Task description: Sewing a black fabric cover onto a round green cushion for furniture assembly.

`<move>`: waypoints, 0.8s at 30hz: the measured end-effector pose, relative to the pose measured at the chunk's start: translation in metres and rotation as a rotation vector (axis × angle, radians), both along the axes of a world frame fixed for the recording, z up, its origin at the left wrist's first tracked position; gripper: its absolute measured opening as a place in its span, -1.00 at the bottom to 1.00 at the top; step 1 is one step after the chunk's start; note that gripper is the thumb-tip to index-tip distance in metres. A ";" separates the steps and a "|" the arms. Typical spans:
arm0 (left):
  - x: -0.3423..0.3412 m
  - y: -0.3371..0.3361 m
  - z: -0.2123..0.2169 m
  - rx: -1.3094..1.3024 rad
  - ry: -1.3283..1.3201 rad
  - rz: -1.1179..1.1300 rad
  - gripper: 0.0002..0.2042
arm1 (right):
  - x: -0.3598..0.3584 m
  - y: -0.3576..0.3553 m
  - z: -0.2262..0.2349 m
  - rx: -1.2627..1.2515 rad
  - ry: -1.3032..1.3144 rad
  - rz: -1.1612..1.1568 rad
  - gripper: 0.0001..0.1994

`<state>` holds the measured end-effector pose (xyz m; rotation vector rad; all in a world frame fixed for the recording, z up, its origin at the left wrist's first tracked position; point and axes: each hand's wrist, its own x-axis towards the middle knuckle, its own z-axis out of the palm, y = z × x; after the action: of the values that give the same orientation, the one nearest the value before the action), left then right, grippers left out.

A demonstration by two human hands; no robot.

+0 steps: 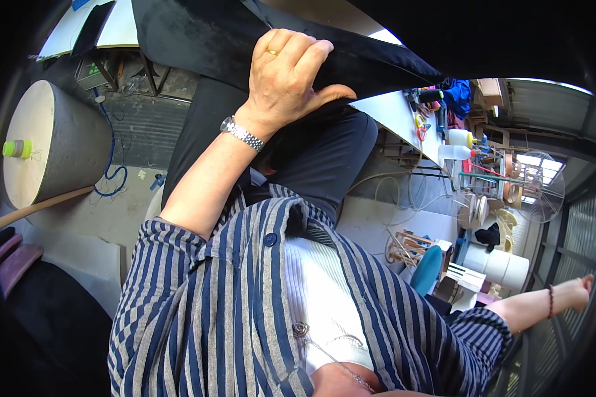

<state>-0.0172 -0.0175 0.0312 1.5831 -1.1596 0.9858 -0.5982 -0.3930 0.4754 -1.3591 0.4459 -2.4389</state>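
Note:
My left hand (pixel 288 76), with a ring and a wristwatch (pixel 242 134), is at the top middle. Its fingers curl over a piece of black fabric (pixel 185 43), while the thumb lies along the cloth. The fabric spreads across my lap and up to the white tabletop. Far out to the right, my right arm is stretched away from my body. My right hand (pixel 581 291) is closed like a fist beyond a beaded bracelet (pixel 551 301). Whatever its fingers hold, if anything, is too small to see.
At the left stands a large grey tapered drum (pixel 79 142) with a green spool (pixel 17 149), near a blue cord (pixel 114 159). Scissors (pixel 422 132) and bottles (pixel 455 153) are on the table's right part. Beyond are a fan (pixel 543 185), white rolls (pixel 500 264) and a teal round pad (pixel 427 270).

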 end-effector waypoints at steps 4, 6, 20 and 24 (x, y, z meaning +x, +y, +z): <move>0.017 0.016 -0.032 -0.135 0.108 -0.138 -0.56 | 0.039 0.053 -0.050 0.182 0.584 0.108 -0.92; 0.023 0.024 -0.041 -0.074 0.052 -0.177 -0.64 | 0.156 0.090 -0.171 0.329 0.792 0.173 -0.80; 0.021 0.023 -0.036 -0.050 0.039 -0.221 -0.65 | 0.468 0.268 -0.375 -0.685 1.453 0.068 -0.81; 0.021 0.024 -0.037 -0.050 0.038 -0.200 -0.65 | 0.473 0.275 -0.365 -0.764 1.595 -0.067 -0.89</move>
<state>0.0041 0.0068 -0.0060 1.4102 -1.2315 0.8440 -0.1249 -0.1184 0.1101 -3.3917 -0.2265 -0.9535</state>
